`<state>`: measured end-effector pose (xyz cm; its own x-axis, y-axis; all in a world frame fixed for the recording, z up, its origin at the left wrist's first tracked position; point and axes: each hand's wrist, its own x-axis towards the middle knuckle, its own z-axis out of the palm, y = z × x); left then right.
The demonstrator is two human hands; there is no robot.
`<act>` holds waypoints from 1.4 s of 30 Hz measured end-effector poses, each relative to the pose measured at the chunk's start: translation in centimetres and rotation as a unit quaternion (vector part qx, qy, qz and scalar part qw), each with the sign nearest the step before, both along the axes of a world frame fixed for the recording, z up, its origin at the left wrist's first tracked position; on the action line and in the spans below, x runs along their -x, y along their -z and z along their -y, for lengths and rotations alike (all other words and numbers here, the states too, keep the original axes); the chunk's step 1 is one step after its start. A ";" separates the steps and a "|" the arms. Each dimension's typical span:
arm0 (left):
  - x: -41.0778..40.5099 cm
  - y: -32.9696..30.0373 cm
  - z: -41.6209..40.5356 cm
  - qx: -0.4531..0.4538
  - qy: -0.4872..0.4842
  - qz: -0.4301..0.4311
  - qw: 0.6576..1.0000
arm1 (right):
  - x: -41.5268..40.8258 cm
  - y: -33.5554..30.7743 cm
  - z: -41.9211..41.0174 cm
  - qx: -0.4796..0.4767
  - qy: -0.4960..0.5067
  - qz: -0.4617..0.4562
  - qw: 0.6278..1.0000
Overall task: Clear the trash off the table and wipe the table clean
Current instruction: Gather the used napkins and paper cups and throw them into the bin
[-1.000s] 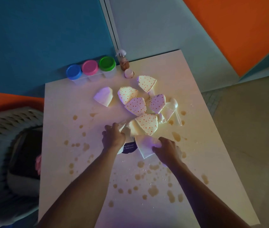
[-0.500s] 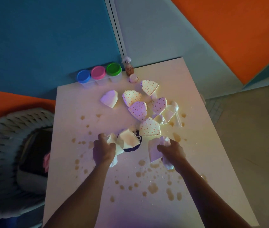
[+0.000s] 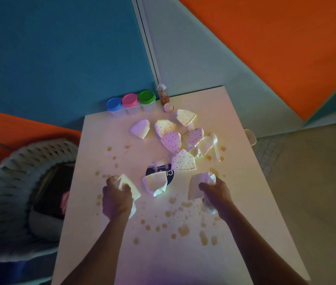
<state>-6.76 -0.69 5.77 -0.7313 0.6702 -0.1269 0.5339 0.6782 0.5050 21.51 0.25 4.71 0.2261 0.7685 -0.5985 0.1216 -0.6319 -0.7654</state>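
Both hands have pulled back toward the near edge of the worktop (image 3: 245,140) since a moment ago, and each has come away with paper. Our left hand (image 3: 116,199) has its grip curled tight round a folded white paper piece (image 3: 129,187), which sticks up and out past the knuckles, lifted a little toward the left edge. Our right hand (image 3: 216,193) has its grip closed on a crumpled white paper piece (image 3: 199,186), the crushed top poking up above the fingers.

Between the two hands, left behind on the worktop, we see a loose white paper piece (image 3: 155,183) lying partly over a dark blue round label (image 3: 168,174). It touches neither grip. Just beyond it sits a dotted paper piece (image 3: 183,161), and further toward the far edge the rest of the scattered dotted pieces (image 3: 171,140) lie bunched together, with a plain white piece (image 3: 141,128) off to their left and a clear plastic spoon (image 3: 214,145) on their right.

Brown spill spots (image 3: 183,230) fleck the worktop under and around our forearms. Along the far edge stand three tubs with blue, pink and green lids (image 3: 130,100) and a small brown bottle (image 3: 164,95). A woven chair (image 3: 8,182) sits off the left edge.
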 end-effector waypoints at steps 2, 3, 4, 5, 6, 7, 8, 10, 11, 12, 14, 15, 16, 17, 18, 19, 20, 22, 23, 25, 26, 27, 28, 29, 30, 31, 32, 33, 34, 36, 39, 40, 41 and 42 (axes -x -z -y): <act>0.2 -0.4 0.5 -0.004 0.010 -0.002 1.000 | 0.0 -0.2 0.7 0.002 0.001 0.003 1.000; 0.2 -0.5 0.9 -0.005 0.018 -0.002 1.000 | 0.0 -0.2 1.1 0.002 0.005 0.004 1.000; 0.0 -0.6 1.2 -0.004 0.028 -0.001 1.000 | 0.1 -0.1 1.4 0.005 0.008 0.007 1.000; -0.1 -0.6 1.6 -0.002 0.038 0.002 0.999 | 0.3 -0.2 1.9 0.006 0.008 0.010 1.000; -0.3 -0.5 2.0 0.002 0.048 0.008 0.999 | 0.5 -0.3 2.3 0.007 0.008 0.012 1.000; -0.7 -0.4 2.4 0.006 0.059 0.016 0.998 | 0.7 -0.4 2.9 0.009 0.008 0.013 1.000; -1.1 -0.4 2.7 0.009 0.071 0.025 0.997 | 0.8 -0.6 3.4 0.011 0.007 0.016 1.000; -2.4 -0.3 3.6 0.010 0.094 0.047 0.994 | 1.0 -0.8 4.5 0.016 -0.001 0.028 0.999; -3.0 -0.3 4.0 0.010 0.105 0.057 0.993 | 1.0 -0.8 5.1 0.018 0.000 0.030 0.999; -3.7 -0.2 4.4 0.010 0.119 0.065 0.991 | 1.1 -0.8 5.7 0.019 0.006 0.033 0.999; -5.0 -0.3 5.5 0.006 0.154 0.074 0.985 | 1.1 -1.0 7.0 0.014 0.016 0.037 0.999; -5.6 -0.2 5.8 0.004 0.170 0.078 0.982 | 1.1 -1.1 7.5 0.014 0.017 0.037 0.999; -6.4 -0.2 6.1 0.001 0.188 0.085 0.978 | 1.0 -1.3 8.0 0.011 0.022 0.036 0.999; -7.1 -0.3 6.4 -0.002 0.206 0.096 0.974 | 0.7 -1.3 8.5 0.009 0.028 0.034 0.999; -7.8 -0.3 6.8 -0.003 0.219 0.106 0.970 | 0.4 -1.4 9.0 0.008 0.036 0.033 0.999; -8.5 -0.4 7.0 -0.003 0.229 0.114 0.967 | 0.1 -1.6 9.5 0.006 0.044 0.034 0.998; -9.2 -0.5 7.3 -0.002 0.239 0.119 0.964 | -0.3 -1.7 10.1 0.002 0.052 0.036 0.998; -10.8 -0.7 8.0 -0.005 0.263 0.124 0.957 | -1.2 -1.9 11.3 -0.007 0.071 0.029 0.997; -11.4 -0.8 8.2 -0.008 0.269 0.128 0.955 | -1.6 -2.0 11.7 -0.010 0.071 0.027 0.997; -12.7 -1.1 8.4 -0.009 0.280 0.132 0.951 | -2.6 -1.9 12.4 -0.015 0.061 0.031 0.998; -13.4 -1.1 8.4 -0.008 0.287 0.132 0.949 | -3.1 -1.9 12.7 -0.018 0.060 0.029 0.998; -14.1 -1.2 8.3 -0.009 0.294 0.130 0.947 | -3.5 -1.7 12.9 -0.020 0.063 0.026 0.997; -14.9 -1.2 8.3 -0.011 0.303 0.126 0.944 | -4.1 -1.6 13.1 -0.020 0.069 0.024 0.997; -15.8 -1.3 8.2 -0.013 0.313 0.122 0.942 | -4.6 -1.5 13.2 -0.022 0.074 0.022 0.997; -16.6 -1.4 8.1 -0.015 0.319 0.118 0.940 | -5.1 -1.4 13.3 -0.020 0.078 0.022 0.997; -17.8 -1.5 7.9 -0.015 0.327 0.114 0.938 | -6.1 -1.3 13.5 -0.014 0.085 0.021 0.996; -19.1 -1.5 7.6 -0.015 0.331 0.111 0.937 | -7.2 -1.2 13.5 -0.010 0.091 0.019 0.996; -19.4 -1.6 7.5 -0.011 0.331 0.111 0.937 | -7.4 -1.1 13.6 -0.006 0.091 0.021 0.996; -20.6 -1.6 7.2 -0.010 0.336 0.107 0.936 | -8.5 -1.1 13.5 -0.004 0.096 0.022 0.995; -22.6 -1.6 6.7 -0.009 0.345 0.099 0.933 | -10.5 -0.9 13.4 -0.006 0.108 0.016 0.994; -26.3 -2.0 5.9 -0.014 0.344 0.090 0.935 | -14.1 -1.1 13.0 -0.007 0.105 0.006 0.994; -27.8 -2.2 5.7 -0.015 0.344 0.085 0.935 | -15.4 -1.1 12.9 -0.005 0.105 0.002 0.994; -30.0 -2.5 5.5 -0.015 0.339 0.080 0.937 | -17.6 -1.3 12.6 -0.003 0.101 -0.001 0.995; -31.0 -2.6 5.4 -0.014 0.335 0.075 0.939 | -18.5 -1.3 12.5 -0.002 0.096 0.001 0.995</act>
